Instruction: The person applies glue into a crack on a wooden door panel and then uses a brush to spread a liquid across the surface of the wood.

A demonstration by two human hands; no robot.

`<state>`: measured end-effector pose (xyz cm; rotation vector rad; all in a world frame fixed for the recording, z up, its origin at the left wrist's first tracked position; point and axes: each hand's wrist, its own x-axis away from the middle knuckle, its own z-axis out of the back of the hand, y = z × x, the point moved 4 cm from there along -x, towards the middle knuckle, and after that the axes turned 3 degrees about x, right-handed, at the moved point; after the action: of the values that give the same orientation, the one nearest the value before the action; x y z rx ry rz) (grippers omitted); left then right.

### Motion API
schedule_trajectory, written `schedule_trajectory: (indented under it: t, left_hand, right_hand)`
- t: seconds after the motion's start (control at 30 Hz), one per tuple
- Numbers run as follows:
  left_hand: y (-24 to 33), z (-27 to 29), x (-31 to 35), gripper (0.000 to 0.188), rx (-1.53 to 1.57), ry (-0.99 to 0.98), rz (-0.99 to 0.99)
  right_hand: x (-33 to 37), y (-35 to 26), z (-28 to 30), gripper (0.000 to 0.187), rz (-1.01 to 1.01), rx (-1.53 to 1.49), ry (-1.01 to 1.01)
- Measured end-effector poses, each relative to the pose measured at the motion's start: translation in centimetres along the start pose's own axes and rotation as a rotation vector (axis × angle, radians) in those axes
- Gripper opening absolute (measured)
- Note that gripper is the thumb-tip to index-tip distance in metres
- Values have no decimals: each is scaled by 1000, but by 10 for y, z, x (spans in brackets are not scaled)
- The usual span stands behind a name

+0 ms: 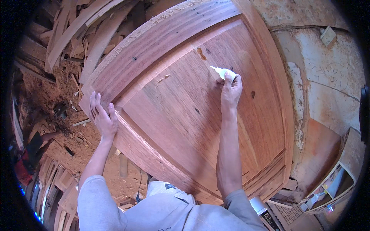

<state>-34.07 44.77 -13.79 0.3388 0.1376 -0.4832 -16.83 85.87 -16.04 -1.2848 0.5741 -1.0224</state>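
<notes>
A large framed wooden panel (181,96), reddish brown, fills the middle of the view. Over its recessed board, my right hand (231,90) grips a small white squeeze bottle (226,73) with a thin nozzle tilted to the upper left. Just beyond the nozzle lies a brown stain (201,54) on the wood. My left hand (103,117) rests with its fingers stretched out on the frame's left corner. A few small dark spots dot the board, one being a knot (253,94) right of my right hand. A thin wood shaving (163,79) lies left of centre.
Curved wood offcuts (77,34) are heaped at the far left. Sawdust and scraps cover the floor (58,96) on the left, with stacked boards (63,196) at the near left. A stained wall (327,65) stands right of the panel, and an open wooden box (339,181) at the near right.
</notes>
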Motion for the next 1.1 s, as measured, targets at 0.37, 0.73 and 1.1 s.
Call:
schedule_trajectory:
  t: [0.37,0.73,1.1]
  left_hand:
    - [-3,-1,2,54,-13,-19,18]
    - [-3,-1,1,54,-8,-15,14]
    - [-1,0,1,54,-13,-9,9]
  right_hand:
    - [2,-4,0,23,-36,9,11]
    - [3,7,6,27,18,49,10]
    - [9,1,7,25,3,-2,34]
